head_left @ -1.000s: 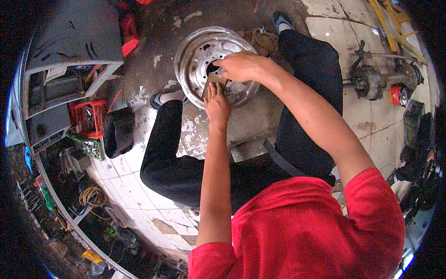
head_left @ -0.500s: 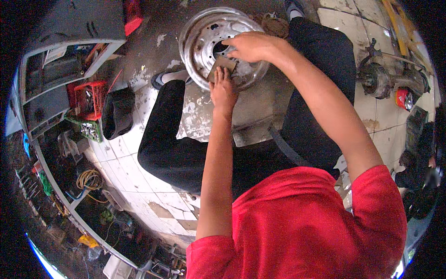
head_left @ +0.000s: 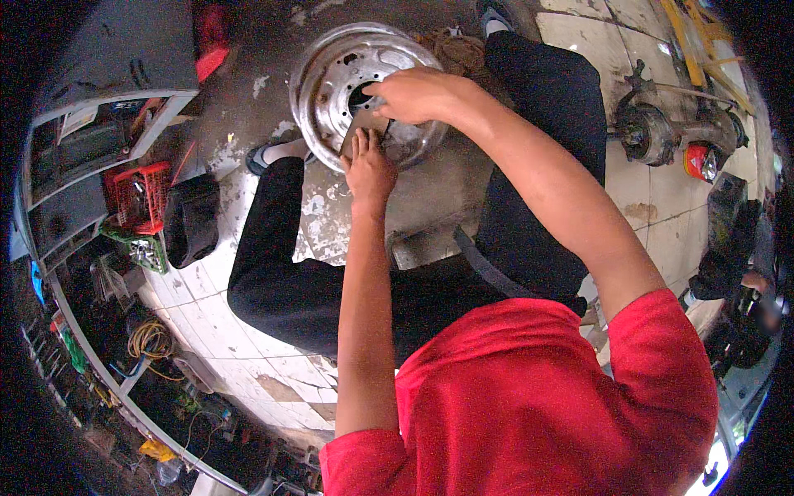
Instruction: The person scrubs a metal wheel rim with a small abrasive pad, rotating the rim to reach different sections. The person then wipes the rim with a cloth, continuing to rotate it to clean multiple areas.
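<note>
A bare metal wheel rim [head_left: 313, 120] lies between my legs, with a round hole in its middle. Over its near side is a thin brownish-grey piece [head_left: 351, 128] that looks like a sheet of sandpaper or card; I cannot tell which. My left hand [head_left: 370, 169] rests on that piece with the fingers stretched out, close to the rim's near edge. From the right, my right hand [head_left: 413, 95] reaches over the rim. Its index finger points out at the middle hole, the other fingers are bent and partly hidden, and I see nothing held in it.
At the left stand a grey metal cabinet [head_left: 107, 62], a red plastic basket [head_left: 141, 198] and a shelf with coiled hose [head_left: 150, 340]. A greasy axle part [head_left: 649, 132] lies on the tiles at the right, beside a red can [head_left: 700, 161]. Rope [head_left: 455, 50] lies behind the rim.
The whole view has shifted, so everything sits further left and slightly lower. The flat piece under my left hand has moved slightly left over the rim. My right hand stays by the middle hole.
</note>
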A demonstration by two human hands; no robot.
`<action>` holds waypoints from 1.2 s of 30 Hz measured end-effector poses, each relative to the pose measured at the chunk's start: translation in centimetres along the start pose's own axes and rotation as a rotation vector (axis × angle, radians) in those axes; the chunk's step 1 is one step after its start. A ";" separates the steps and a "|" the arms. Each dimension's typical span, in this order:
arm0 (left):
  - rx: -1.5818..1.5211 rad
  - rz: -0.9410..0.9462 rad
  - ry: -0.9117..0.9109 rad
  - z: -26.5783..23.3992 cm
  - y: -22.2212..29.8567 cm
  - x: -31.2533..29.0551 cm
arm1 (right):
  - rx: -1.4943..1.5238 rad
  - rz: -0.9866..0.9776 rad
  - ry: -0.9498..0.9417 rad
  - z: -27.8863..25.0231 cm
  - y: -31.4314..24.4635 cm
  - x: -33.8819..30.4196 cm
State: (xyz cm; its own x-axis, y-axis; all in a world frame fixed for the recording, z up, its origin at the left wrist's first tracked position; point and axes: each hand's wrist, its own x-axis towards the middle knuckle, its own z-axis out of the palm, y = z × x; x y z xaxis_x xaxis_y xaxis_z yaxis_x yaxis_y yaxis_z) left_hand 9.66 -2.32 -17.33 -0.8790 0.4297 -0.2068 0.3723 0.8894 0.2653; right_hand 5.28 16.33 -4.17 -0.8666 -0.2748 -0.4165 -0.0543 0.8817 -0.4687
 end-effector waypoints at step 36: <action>-0.043 0.089 -0.016 0.5 -0.7 1.1 | -0.009 -0.027 0.000 0.0 -0.1 0.7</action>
State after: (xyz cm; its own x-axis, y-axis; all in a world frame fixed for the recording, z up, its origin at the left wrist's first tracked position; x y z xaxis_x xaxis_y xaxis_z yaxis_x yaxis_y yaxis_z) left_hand 8.57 -2.33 -18.25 -0.8381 0.5093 -0.1954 0.4353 0.8403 0.3230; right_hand 4.71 16.04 -4.36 -0.8645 -0.2992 -0.4040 -0.0824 0.8771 -0.4732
